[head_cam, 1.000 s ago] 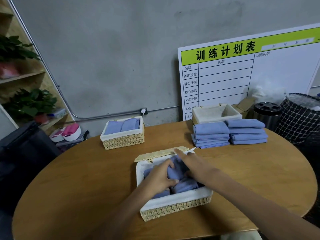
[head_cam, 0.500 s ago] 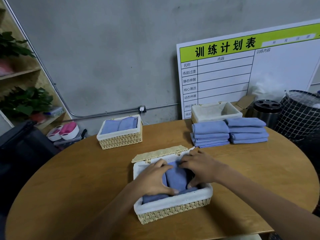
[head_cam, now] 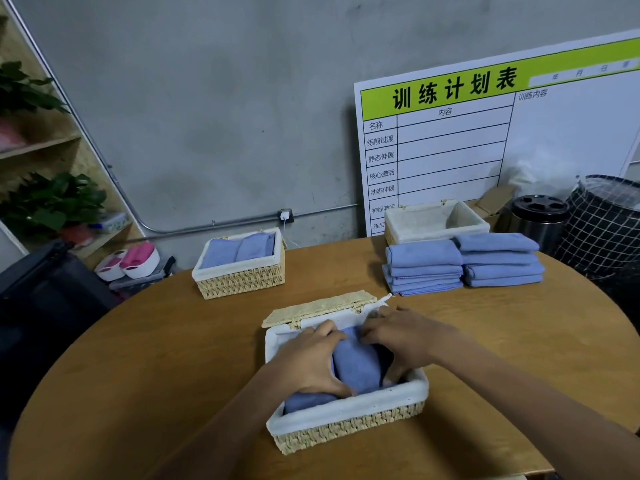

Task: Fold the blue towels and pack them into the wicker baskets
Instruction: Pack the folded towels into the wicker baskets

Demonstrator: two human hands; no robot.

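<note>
A white-lined wicker basket with its lid folded back stands in front of me. Folded blue towels fill it. My left hand lies palm down on the left towel, fingers spread. My right hand presses into the basket's right side, fingers curled over the middle towel's edge. Two stacks of folded blue towels rest at the far right. A second basket at the far left holds folded towels. A third, unfilled basket stands behind the stacks.
The round wooden table ends close below the near basket. A white planning board leans on the wall behind. A metal bin and a mesh hamper stand at the right. Shelves with plants are at the left.
A second ago the towels bulged loosely above the rim. Both hands have pushed them down, so they now sit flat inside the near basket, with the hands resting lower.
</note>
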